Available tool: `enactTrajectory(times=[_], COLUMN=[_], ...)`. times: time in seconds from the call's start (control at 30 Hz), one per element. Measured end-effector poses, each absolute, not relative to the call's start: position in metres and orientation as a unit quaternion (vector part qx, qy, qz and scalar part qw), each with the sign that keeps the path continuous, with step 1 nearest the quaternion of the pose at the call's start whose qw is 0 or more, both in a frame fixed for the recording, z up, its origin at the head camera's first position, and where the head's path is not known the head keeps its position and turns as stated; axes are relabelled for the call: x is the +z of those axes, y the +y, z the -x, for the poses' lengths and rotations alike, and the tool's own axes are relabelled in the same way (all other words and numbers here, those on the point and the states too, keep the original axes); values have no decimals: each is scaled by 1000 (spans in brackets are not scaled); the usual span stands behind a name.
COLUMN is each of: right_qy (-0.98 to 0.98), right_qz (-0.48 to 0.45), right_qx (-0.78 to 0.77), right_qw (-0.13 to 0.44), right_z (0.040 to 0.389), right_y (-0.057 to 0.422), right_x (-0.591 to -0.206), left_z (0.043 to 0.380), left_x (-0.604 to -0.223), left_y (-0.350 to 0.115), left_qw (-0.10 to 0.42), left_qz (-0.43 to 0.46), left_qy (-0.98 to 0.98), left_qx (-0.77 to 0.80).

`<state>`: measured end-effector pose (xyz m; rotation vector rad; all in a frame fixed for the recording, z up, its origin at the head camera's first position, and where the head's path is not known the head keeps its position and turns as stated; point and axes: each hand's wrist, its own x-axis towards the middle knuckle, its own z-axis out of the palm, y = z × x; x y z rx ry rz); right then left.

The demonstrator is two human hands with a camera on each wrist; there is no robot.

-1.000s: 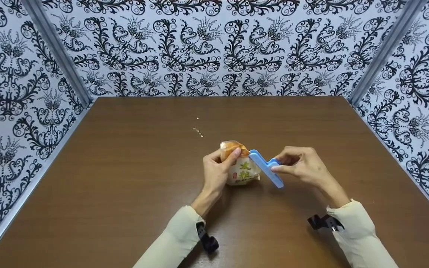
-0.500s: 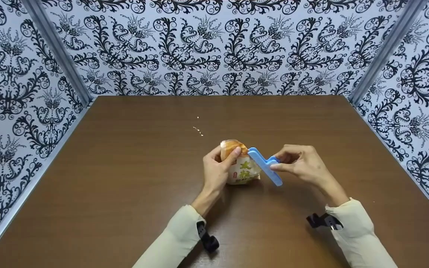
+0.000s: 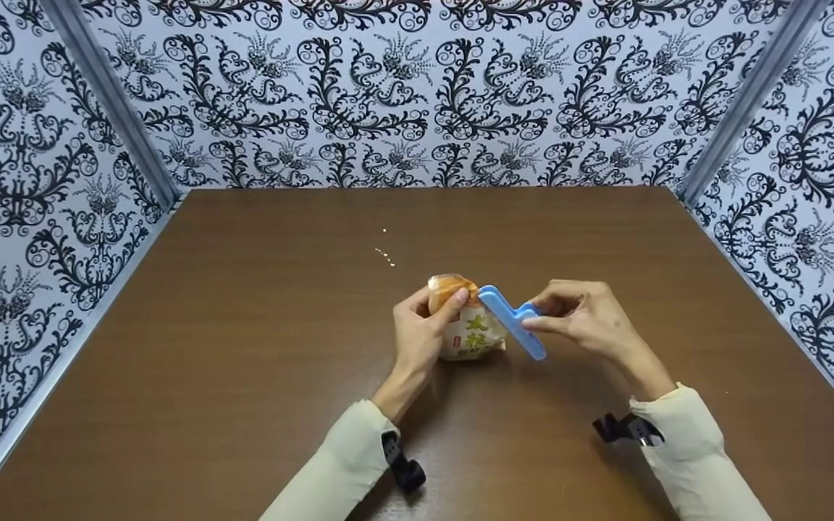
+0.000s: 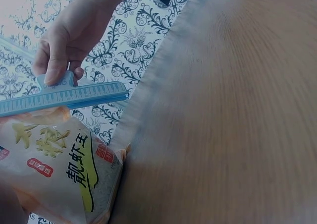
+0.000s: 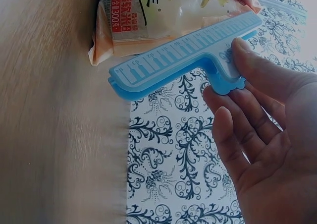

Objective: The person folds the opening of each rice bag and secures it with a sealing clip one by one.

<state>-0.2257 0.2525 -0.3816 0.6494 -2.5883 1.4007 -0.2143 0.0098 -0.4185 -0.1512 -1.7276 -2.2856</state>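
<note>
A small rice bag (image 3: 471, 333), white and orange with printed characters, stands on the table in the head view. My left hand (image 3: 420, 329) grips its folded orange top, the thumb lying across the front. On the bag's right side is a blue bag clip (image 3: 512, 323), slanted, its upper end right at the folded top. My right hand (image 3: 587, 318) pinches the clip's handle between thumb and fingers. In the right wrist view the long ruled bar of the clip (image 5: 183, 50) overlaps the bag's edge. The left wrist view shows the clip (image 4: 64, 97) lying along the bag's top.
The brown wooden table (image 3: 243, 362) reaches back to walls (image 3: 402, 87) covered in black and white scrollwork. A few small pale crumbs (image 3: 386, 255) lie on the table behind the bag. A dark wrist strap (image 3: 404, 463) hangs at the left sleeve.
My right hand has brought the blue clip slightly left and up, closer to the bag's folded top. The left hand and the bag have hardly moved.
</note>
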Motion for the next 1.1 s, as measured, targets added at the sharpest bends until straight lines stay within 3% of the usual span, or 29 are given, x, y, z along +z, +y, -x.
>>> enactTrajectory(times=[1.1], right_qy=[-847], right_qz=[-224], right_qx=[479], right_qw=[58], right_z=[227], right_y=[248], right_x=[-378], left_z=[213], left_x=[-417], left_y=[11], left_qw=[128], left_qz=[46], left_qy=[-595], left_qx=[-792])
